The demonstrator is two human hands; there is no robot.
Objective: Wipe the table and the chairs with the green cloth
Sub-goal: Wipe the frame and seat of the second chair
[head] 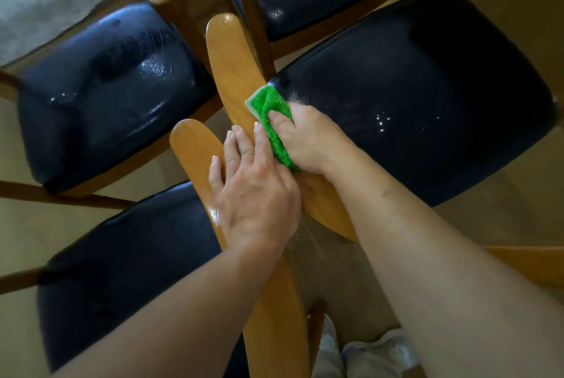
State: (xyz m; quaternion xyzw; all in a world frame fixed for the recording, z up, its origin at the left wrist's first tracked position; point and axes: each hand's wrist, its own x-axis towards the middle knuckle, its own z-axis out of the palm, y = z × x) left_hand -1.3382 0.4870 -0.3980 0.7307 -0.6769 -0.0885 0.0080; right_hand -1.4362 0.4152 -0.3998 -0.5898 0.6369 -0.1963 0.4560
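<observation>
Right hand (308,136) is gripping the green cloth (270,121), fingers curled round it, pressing it against the top rail of the right chair's wooden backrest (232,72). Left hand (253,191) is lying flat with straight fingers across the neighbouring backrest (195,151), touching the cloth. Four dark glossy padded seats (427,97) are surrounding the hands, showing wet streaks and droplets. Tan floor (518,188) is showing between the chairs; white shoes (378,353) are standing at the bottom edge
</observation>
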